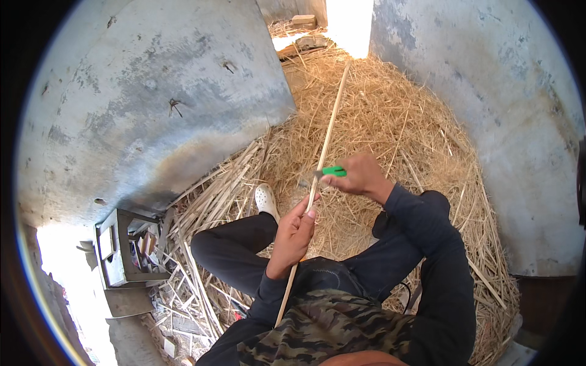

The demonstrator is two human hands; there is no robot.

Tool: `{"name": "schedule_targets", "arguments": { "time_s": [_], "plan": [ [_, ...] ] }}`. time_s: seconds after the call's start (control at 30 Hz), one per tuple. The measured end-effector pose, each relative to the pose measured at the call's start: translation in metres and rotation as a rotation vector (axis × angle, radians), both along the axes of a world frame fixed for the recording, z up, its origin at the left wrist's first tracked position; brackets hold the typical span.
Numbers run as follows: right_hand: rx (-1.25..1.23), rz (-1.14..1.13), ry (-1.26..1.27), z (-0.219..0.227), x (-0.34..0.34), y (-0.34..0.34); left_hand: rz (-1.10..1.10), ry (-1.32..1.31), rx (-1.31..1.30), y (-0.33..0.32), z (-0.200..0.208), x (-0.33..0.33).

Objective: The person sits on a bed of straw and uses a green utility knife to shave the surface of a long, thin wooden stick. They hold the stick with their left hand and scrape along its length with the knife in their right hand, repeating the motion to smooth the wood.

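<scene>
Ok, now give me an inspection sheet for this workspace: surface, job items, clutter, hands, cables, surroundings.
Surface: loose, straw-like litter.
Job items: long pale strip; green-handled tool at its middle stretch.
Clutter: split strips heaped on the left; open-fronted box with small items inside.
Hands: left hand grips the strip; right hand grips the tool.
Cables: nothing seen for certain.
Surroundings: stained grey walls; bright opening ahead.

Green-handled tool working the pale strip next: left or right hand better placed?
Right, I'd say. The right hand holds the green-handled tool, its working end right by the pale strip. The left hand is occupied holding that strip, nearer the body.
</scene>
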State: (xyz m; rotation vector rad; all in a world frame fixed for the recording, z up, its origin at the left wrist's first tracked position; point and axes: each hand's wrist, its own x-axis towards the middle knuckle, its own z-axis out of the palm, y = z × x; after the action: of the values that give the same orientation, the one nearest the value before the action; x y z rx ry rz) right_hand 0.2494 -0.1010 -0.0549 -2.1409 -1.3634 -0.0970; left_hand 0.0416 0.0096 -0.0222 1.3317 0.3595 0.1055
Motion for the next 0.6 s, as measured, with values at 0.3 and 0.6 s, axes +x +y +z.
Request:
{"name": "schedule_targets", "arguments": {
  "time_s": [0.3,0.6],
  "plan": [
    [-0.082,-0.158,0.002,-0.009,0.041,-0.003,-0.013,0.04,0.02,-0.008,0.005,-0.017],
    [-0.168,-0.4,0.18,-0.024,0.075,-0.005,-0.037,0.064,0.254,-0.027,0.007,-0.028]
  ]
}}
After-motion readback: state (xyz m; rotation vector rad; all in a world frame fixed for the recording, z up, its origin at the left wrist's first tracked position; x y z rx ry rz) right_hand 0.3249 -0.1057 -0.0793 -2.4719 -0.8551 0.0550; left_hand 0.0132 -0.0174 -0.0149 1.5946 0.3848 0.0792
